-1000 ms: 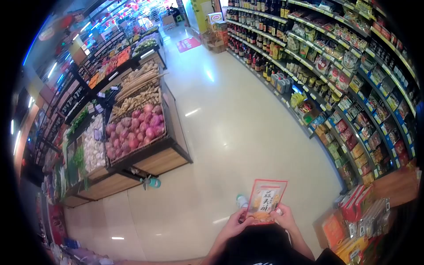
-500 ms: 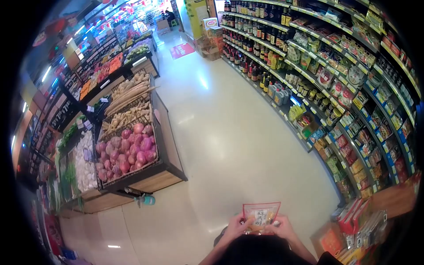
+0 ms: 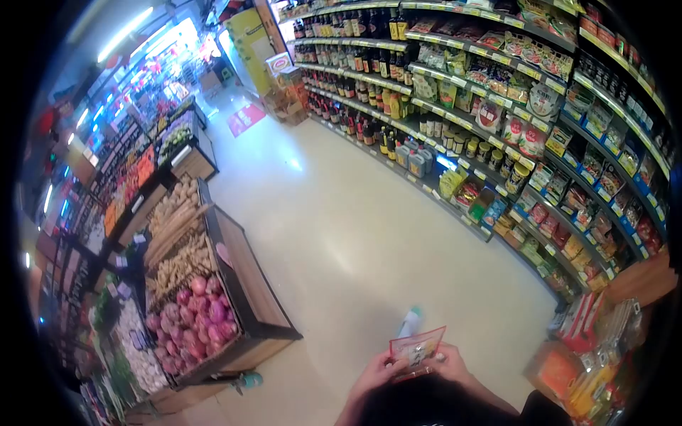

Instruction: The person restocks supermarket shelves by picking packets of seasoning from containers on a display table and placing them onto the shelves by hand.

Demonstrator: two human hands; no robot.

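A flat packet [image 3: 417,349] with a red border and dark lettering is held up in front of my dark clothing, low in the head view. Gripping its left edge is my left hand [image 3: 378,372], fingers closed on it. My right hand [image 3: 449,365] pinches the opposite side. The packet tilts, its upper right corner the highest. Just beyond it, one light-coloured shoe [image 3: 410,321] shows on the floor.
Red onions [image 3: 190,323] fill a crate on the produce stand at left, beside roots and garlic. Shelves [image 3: 455,121] of bottles, jars and packets curve along the right. A rack of packaged goods [image 3: 582,355] stands at lower right. Boxes [image 3: 288,96] are stacked farther back.
The view has swung to the right, so the shelves show larger and the onions sit farther left. The packet has tilted, and a shoe has come into view beyond it. Both hands still hold it.
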